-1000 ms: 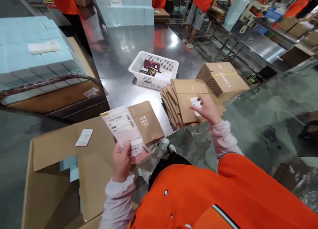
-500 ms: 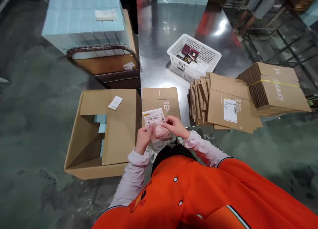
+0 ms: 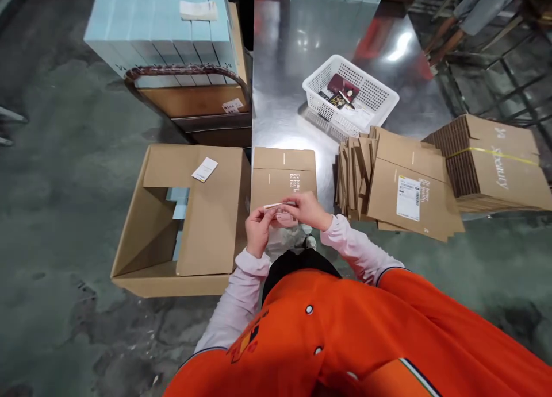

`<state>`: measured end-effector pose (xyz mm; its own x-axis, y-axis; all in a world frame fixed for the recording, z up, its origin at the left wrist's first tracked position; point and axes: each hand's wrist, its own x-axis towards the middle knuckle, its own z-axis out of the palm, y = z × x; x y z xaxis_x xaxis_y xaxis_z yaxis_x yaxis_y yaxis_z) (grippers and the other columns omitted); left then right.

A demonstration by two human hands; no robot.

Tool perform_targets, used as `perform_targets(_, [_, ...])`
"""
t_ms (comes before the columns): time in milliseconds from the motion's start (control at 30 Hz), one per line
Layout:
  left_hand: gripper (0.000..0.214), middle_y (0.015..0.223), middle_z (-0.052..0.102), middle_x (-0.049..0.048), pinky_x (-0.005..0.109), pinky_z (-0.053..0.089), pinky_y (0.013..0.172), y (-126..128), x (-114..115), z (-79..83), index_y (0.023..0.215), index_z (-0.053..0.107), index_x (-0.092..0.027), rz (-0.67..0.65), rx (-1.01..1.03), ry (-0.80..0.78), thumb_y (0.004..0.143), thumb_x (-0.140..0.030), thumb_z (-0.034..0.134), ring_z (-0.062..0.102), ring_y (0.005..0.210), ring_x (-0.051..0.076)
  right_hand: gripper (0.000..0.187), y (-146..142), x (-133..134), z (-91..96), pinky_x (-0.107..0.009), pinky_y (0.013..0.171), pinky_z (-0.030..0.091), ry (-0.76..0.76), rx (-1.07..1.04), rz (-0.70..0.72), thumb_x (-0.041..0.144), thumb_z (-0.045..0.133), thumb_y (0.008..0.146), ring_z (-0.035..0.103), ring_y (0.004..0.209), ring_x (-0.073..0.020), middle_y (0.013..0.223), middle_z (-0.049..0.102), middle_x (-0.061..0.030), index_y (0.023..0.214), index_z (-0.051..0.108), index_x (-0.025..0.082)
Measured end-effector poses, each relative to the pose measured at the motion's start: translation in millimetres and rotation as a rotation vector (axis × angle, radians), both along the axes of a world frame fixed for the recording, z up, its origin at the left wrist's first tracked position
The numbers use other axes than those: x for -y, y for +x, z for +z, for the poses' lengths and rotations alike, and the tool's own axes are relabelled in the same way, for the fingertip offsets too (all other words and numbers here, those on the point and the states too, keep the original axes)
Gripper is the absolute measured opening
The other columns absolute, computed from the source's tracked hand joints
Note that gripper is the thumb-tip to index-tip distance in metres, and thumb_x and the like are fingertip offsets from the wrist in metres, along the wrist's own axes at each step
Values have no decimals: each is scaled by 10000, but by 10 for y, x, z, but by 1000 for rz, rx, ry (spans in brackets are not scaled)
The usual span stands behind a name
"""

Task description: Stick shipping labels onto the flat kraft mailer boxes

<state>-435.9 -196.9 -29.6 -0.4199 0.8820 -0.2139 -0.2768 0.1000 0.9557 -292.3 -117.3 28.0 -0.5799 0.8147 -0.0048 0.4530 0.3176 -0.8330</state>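
Observation:
My left hand (image 3: 257, 229) and my right hand (image 3: 309, 211) are closed, fingertips pinching a printed shipping label (image 3: 284, 218) in front of my waist. The label is tipped almost edge-on, with its print largely hidden; whether it is one sheet or several I cannot tell. Just beyond the hands, a flat folded carton (image 3: 284, 176) with white lettering lies at the table's near left corner. Whitish, crumpled-looking material (image 3: 280, 245) hangs below my hands, partly hidden by them.
Left of me stands a large open carton (image 3: 211, 213) with pale blue boxes (image 3: 181, 207) inside. Behind it is a trolley (image 3: 190, 98) stacked with blue boxes. The metal table (image 3: 276, 69) bears a white basket (image 3: 379, 98), folded cartons (image 3: 414, 184) and a strapped carton bundle (image 3: 495, 155).
The label was face-up toward me and now tips nearly edge-on between my fingers. My right hand has turned in closer over it. The whole view has shifted slightly.

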Motion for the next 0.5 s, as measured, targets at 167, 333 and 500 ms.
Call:
perform_targets(167, [455,504,502,-42,223,402,539,147,-39,-208,544,504,-176,162,-146,-101,664,-544,744,459,506,96,176,33,58,-261,-257,676,453,25,12,-105,350,688,826,632,712,-153,788,722,-40,840,762,191])
perform_targets(333, [571,881,725,93,326,505,777,157,19,-663,925,691,-111,-138,141,-282,507,-457,868,657,813,223,82,-105,-527,-810,-315,860,483,91,-17,-262,251,755,743,612,891,-177,899,654,-51,717,733,176])
perform_targets(500, [667,990,731,152,461,455,980,147,568,-977,1061,699,-101,-217,329,-522,526,-458,875,645,1038,320,221,-318,-1068,-1297,-413,1014,404,120,292,-385,318,719,781,504,1142,-256,1190,572,-121,930,740,157])
